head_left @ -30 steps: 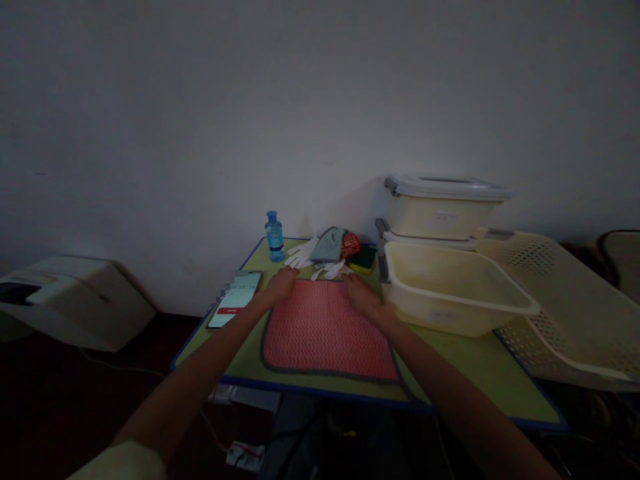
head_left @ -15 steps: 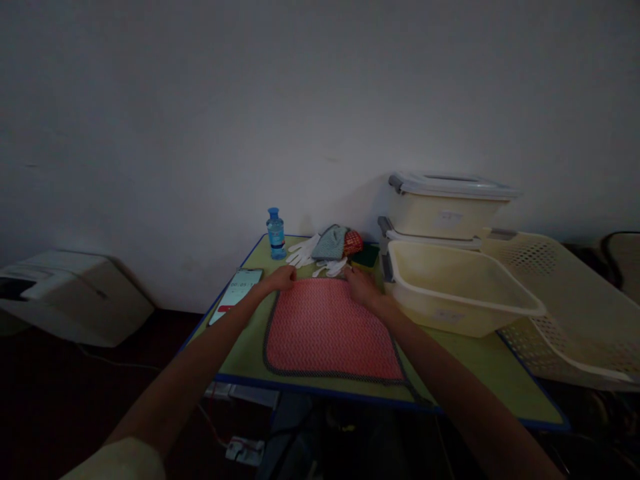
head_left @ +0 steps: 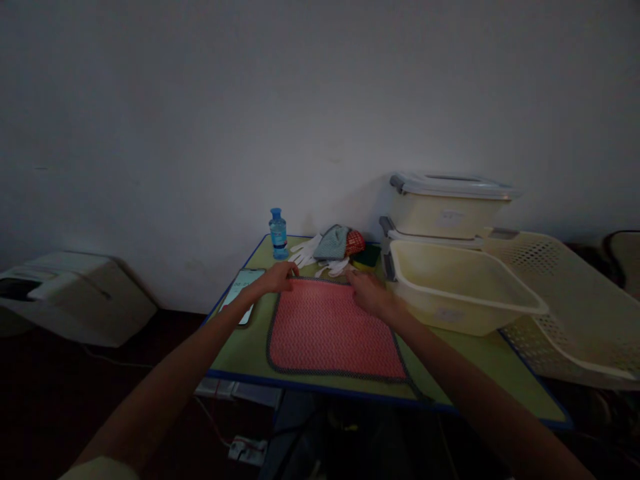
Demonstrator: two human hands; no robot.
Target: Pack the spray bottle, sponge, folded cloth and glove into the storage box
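Observation:
A red woven cloth (head_left: 333, 328) with a dark border lies flat on the green table (head_left: 470, 367). My left hand (head_left: 278, 277) rests at the cloth's far left corner, fingers curled onto the edge. At the far right corner sits my right hand (head_left: 367, 292), fingers bent down on the fabric. Both hands press or pinch the cloth's far edge; the dim light hides the exact grip.
A phone (head_left: 241, 299) lies left of the cloth. Behind it stand a blue bottle (head_left: 278, 234), white gloves (head_left: 305, 252) and folded cloths (head_left: 335, 243). Cream tubs (head_left: 453, 283) and a perforated basket (head_left: 570, 307) fill the right side. A white box (head_left: 70, 297) sits low left.
Both hands stay at the cloth's far corners; the left one has shifted slightly right along the edge. The camera has drifted a little, so the scene sits slightly further right.

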